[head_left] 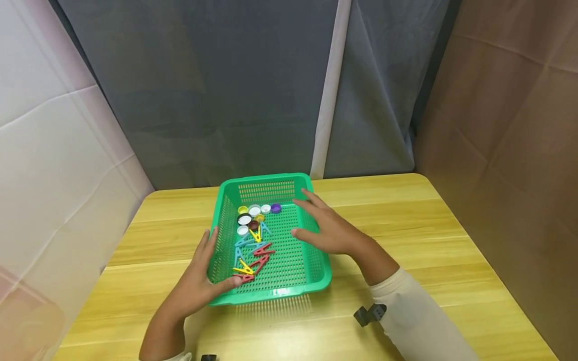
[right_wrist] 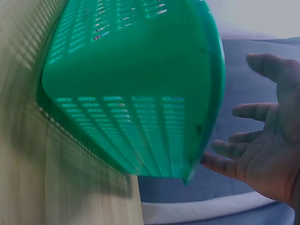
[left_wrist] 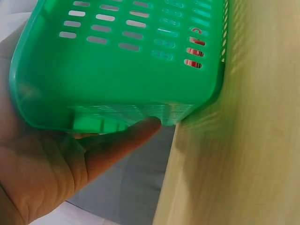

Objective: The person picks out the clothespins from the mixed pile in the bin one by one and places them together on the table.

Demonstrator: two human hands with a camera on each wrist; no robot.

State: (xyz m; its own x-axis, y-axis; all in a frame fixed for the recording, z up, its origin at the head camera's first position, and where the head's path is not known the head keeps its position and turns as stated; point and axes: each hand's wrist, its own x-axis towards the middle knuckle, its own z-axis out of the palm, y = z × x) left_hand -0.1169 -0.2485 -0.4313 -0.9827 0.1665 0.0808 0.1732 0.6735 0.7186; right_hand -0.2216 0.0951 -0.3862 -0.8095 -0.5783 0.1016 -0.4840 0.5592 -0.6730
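A green plastic basket [head_left: 289,290] sits on the wooden table, holding small bottle caps [head_left: 255,210] at its far left and clothespins [head_left: 259,249] in red, yellow and blue nearer the front. My left hand [head_left: 191,283] is at the front left corner, its straight fingers along the outside of the left wall and its thumb reaching over the rim. In the left wrist view, one extended finger [left_wrist: 126,140] lies beside the wall. Over the right rim hovers my right hand [head_left: 334,230], fingers spread and holding nothing; the right wrist view shows it beyond the rim [right_wrist: 216,70].
The wooden table [head_left: 406,235] extends around the basket on all sides. Grey cloth [head_left: 203,100] hangs behind it, with pale cloth [head_left: 58,125] at left and brown cloth [head_left: 510,125] at right. A small black device [head_left: 370,315] is by the right sleeve.
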